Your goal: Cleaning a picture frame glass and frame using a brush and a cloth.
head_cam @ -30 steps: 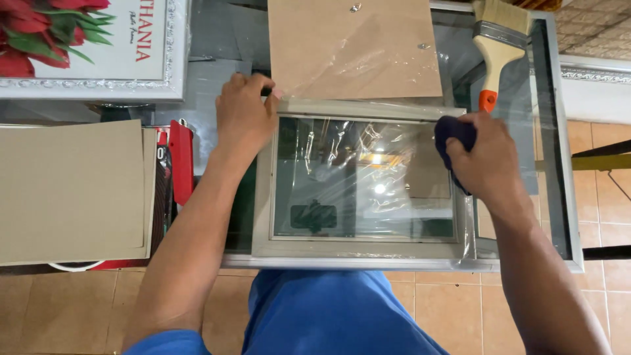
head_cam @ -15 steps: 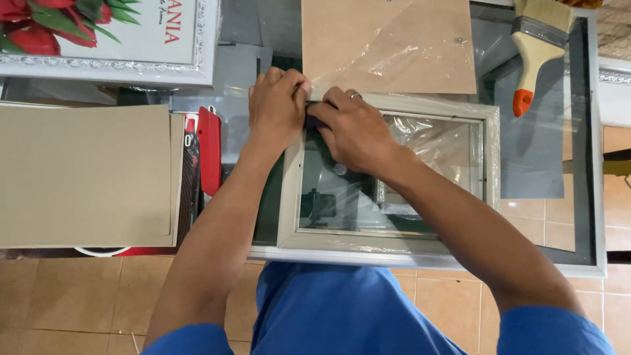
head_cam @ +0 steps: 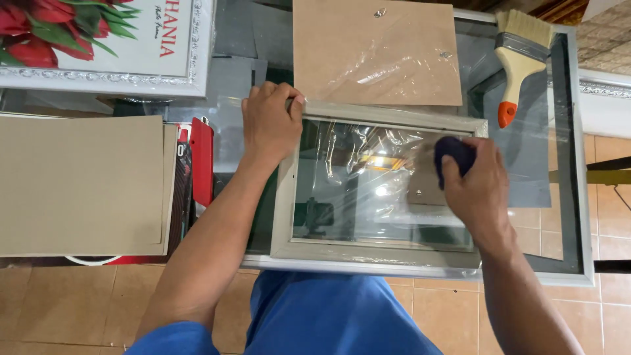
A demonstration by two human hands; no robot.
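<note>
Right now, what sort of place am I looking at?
Probably a picture-framing workshop: a glass-topped table holds a grey picture frame, a hardboard backing panel and a paintbrush; a framed flower print lies nearby.

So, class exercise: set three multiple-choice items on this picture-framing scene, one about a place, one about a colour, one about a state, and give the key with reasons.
1. Where does the paintbrush lie?
A. far right of the glass table
B. on the floor
C. inside the frame

2. What colour is the cloth in the right hand?
A. white
B. dark blue
C. yellow

3. What is the left hand doing?
A. lifting the brown board
B. hanging free
C. holding the far left corner of the grey frame

Key: 1 A, the brush rests on the glass beyond the frame's right corner. 2 B, dark blue cloth shows above the fingers. 3 C, its fingers curl over that corner.
</note>
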